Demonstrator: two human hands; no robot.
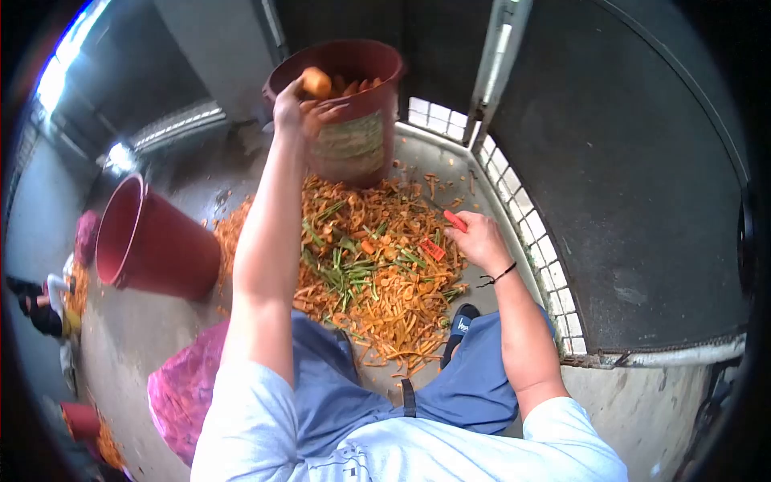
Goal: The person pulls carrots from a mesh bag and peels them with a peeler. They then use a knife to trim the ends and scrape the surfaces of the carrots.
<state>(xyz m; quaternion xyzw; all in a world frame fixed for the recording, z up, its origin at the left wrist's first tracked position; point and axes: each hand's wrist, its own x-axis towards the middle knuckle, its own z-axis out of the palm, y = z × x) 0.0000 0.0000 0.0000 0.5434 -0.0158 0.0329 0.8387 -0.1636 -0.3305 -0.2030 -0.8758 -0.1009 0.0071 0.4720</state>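
Stretched far forward, my left hand has its fingers around an orange carrot at the rim of a tall dark-red bucket. More carrots show inside that bucket. My right hand is closed on the red handle of a knife, whose thin dark blade points forward and left over the scraps. Below and between both hands spreads a heap of carrot peelings mixed with green stems. A small red label lies on the heap.
A second red bucket leans at the left. Beside my left leg is a pink sack. White tiles and a dark panel border the right. Another person works at the far left, near a smaller red bucket.
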